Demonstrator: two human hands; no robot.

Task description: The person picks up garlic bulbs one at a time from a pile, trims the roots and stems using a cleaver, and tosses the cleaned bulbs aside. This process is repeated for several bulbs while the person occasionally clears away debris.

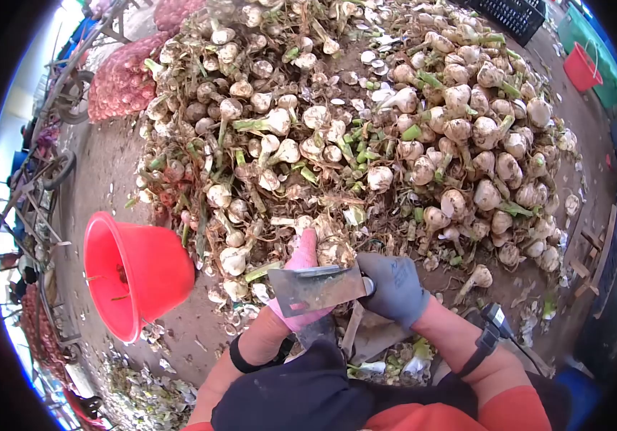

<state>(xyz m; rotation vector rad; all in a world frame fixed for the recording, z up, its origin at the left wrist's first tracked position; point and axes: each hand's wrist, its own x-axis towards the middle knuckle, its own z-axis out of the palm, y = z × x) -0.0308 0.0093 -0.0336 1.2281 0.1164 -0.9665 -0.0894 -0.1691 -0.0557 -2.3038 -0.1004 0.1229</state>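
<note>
My right hand [393,289], in a grey glove, is closed around the handle of a cleaver [316,291]. Its broad metal blade points left, across the front of my left hand [304,253]. That hand wears a pink glove and is closed on a garlic bulb [336,251] with roots, just behind the blade's upper edge. Most of the left fingers are hidden by the blade. Directly beyond both hands spreads a large heap of garlic bulbs [280,122] with cut stems and dry roots.
A red bucket [140,280] stands to my left, tilted toward the camera. More garlic [495,136] is piled at the right. Full mesh sacks [125,79] lie at the back left; a black crate [513,18] and another red bucket [583,66] are at the back right.
</note>
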